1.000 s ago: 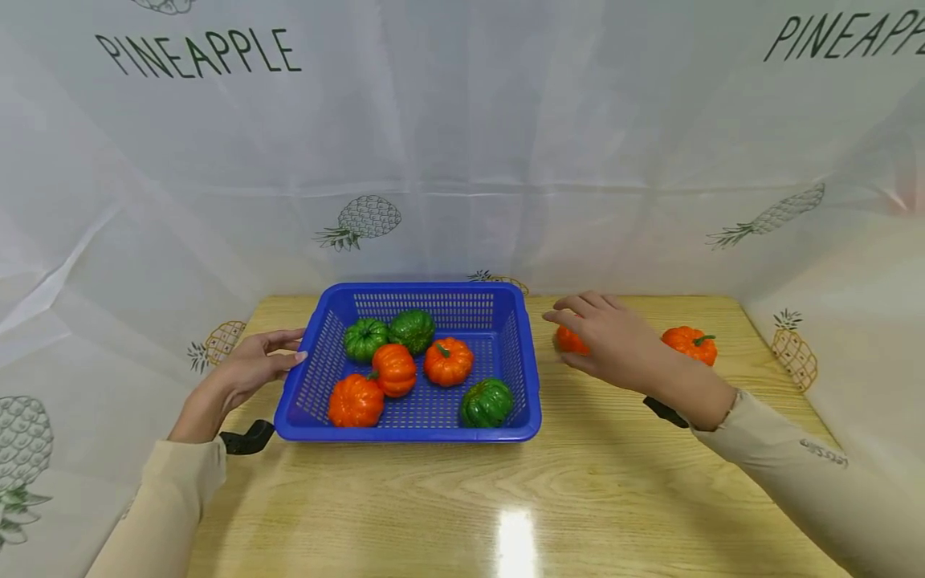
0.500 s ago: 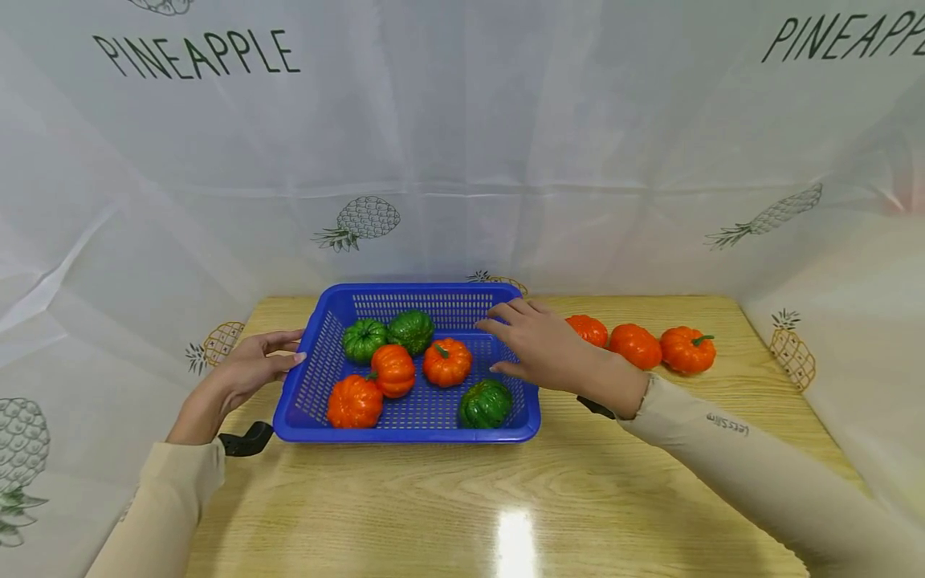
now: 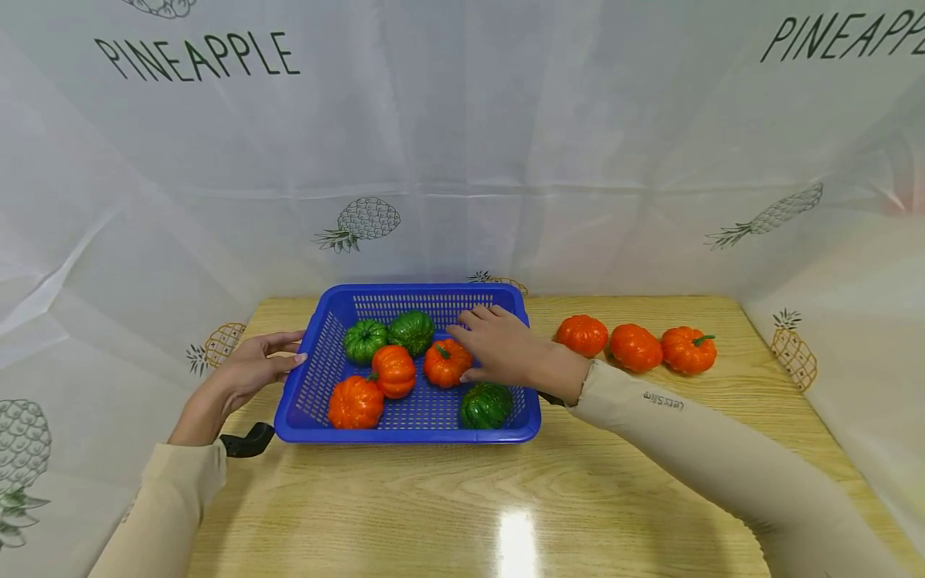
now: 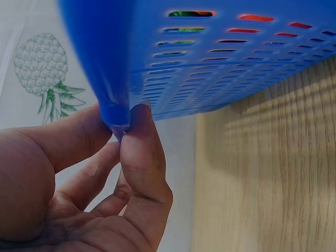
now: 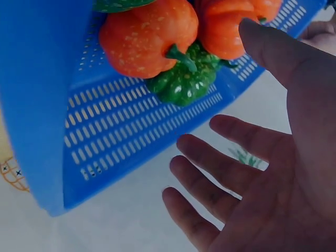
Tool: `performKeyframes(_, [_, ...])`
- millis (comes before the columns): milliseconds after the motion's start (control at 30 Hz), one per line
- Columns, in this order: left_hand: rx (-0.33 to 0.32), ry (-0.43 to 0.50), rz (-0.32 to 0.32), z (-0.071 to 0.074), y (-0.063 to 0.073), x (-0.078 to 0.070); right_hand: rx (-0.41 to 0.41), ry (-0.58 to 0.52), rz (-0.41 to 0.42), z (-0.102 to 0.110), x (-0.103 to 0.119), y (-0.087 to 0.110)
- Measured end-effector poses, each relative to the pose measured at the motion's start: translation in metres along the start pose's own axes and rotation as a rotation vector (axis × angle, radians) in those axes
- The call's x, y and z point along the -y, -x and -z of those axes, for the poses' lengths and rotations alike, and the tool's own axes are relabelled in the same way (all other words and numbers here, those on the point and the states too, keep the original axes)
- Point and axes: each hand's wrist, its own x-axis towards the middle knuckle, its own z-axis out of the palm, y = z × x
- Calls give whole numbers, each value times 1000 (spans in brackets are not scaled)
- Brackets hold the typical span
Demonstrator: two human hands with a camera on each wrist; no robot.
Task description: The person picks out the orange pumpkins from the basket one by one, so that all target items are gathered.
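A blue plastic basket with slotted walls stands on the table, holding several small orange and green pumpkins. My left hand pinches the basket's left rim between thumb and fingers; the left wrist view shows the rim in that grip. Over the basket's right half is my right hand, fingers spread and palm down. Just beside its fingertips sits an orange pumpkin with a green stem. Below the hand is a green pumpkin. The right wrist view shows nothing in the right palm.
On the wooden table, right of the basket, three orange pumpkins lie in a row: one near the basket, a middle one and a far one. A white pineapple-print sheet hangs behind and along both sides.
My right hand has moved left, from above the orange pumpkins on the table to above the basket, uncovering those pumpkins. My left hand and the basket have stayed in place.
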Motion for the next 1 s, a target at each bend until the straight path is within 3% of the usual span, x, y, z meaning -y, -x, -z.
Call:
performKeyframes(433, [-1, -6, 5, 0, 0, -1, 193, 103, -42, -8, 10, -34])
performKeyframes(733, [-2, -6, 5, -2, 1, -3, 292, 40, -80, -15, 11, -48])
performKeyframes(1000, [-3, -9, 9, -2, 1, -2, 332, 10, -66, -21, 9, -57])
